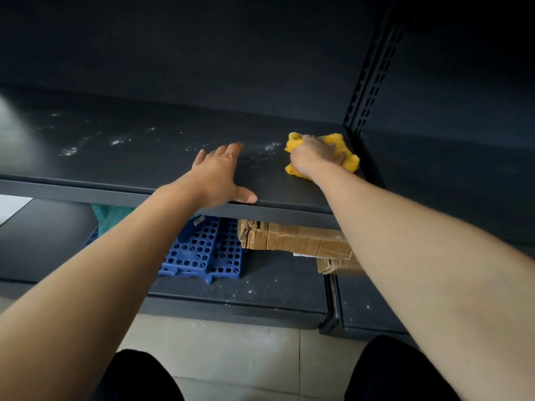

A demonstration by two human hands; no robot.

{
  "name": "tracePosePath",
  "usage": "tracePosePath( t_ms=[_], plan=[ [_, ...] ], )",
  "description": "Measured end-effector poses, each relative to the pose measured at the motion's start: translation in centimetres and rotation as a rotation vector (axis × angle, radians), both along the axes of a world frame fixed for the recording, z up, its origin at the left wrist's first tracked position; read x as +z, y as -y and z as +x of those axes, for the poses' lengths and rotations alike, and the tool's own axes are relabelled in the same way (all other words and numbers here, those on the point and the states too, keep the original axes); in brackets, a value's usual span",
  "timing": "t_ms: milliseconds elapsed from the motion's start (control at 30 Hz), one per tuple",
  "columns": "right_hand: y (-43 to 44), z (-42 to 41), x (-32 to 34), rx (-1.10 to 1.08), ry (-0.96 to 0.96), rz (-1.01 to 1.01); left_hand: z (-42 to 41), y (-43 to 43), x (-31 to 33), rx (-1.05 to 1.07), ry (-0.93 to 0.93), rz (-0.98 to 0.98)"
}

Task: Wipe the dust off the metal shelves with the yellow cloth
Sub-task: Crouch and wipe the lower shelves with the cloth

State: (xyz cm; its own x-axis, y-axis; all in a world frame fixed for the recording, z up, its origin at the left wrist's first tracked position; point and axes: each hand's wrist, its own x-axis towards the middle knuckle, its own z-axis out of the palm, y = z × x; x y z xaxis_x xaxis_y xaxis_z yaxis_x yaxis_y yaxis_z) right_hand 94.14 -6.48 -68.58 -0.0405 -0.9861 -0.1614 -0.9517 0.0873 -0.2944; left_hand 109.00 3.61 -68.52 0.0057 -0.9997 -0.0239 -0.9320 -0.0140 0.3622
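A dark metal shelf (144, 157) runs across the view, with white dust streaks on its left and middle. My right hand (314, 156) presses a crumpled yellow cloth (351, 162) onto the shelf near its right end, beside the perforated upright. The cloth shows around the fingers on both sides. My left hand (221, 175) lies flat and open on the shelf near the front edge, its thumb at the lip, holding nothing. A lower dark shelf (260, 287) below carries scattered white dust specks.
On the lower shelf lie a blue perforated plastic panel (208, 250), a taped cardboard package (292, 237) and a green bag (111, 217). A perforated metal upright (373, 73) bounds the shelf at the right. Tiled floor (231, 342) and my dark-clothed knees are below.
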Motion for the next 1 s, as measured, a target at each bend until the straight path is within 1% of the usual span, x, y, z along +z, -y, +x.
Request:
tracePosePath(
  t_ms=[100,167,267,367,467,567,633,700,800,1000],
  plan=[
    [-0.2,3.2,0.0,0.179,-0.07,-0.077,-0.2,0.5,0.1,-0.002,0.067,-0.009],
    [-1.0,5.1,0.0,0.313,-0.076,-0.109,-0.3,0.7,0.1,0.009,0.098,-0.018],
    [-2.3,5.5,-0.1,0.412,0.004,-0.07,-0.1,0.6,-0.2,0.047,0.095,-0.032],
    [-3.9,3.7,-0.4,0.47,0.096,-0.096,0.0,0.2,-0.7,0.086,0.034,-0.045],
    [-4.6,1.4,-0.6,0.45,0.068,-0.124,0.1,-0.2,-1.0,0.109,0.008,-0.042],
    [-4.3,-1.3,-0.8,0.289,0.012,-0.143,0.3,-0.7,-1.1,0.117,-0.005,-0.024],
    [-4.1,-1.9,-0.9,0.194,0.025,-0.124,0.4,-1.0,-1.2,0.112,-0.029,-0.029],
    [-4.4,-1.2,-1.0,0.153,0.045,-0.085,0.6,-1.2,-1.4,0.101,-0.05,-0.049],
    [-5.5,1.2,-0.9,0.173,0.06,-0.067,1.4,-1.5,-1.6,0.102,-0.069,-0.085],
    [-9.1,8.1,-0.9,0.322,0.081,-0.103,4.3,-2.9,-1.1,0.107,-0.1,-0.111]
  ],
)
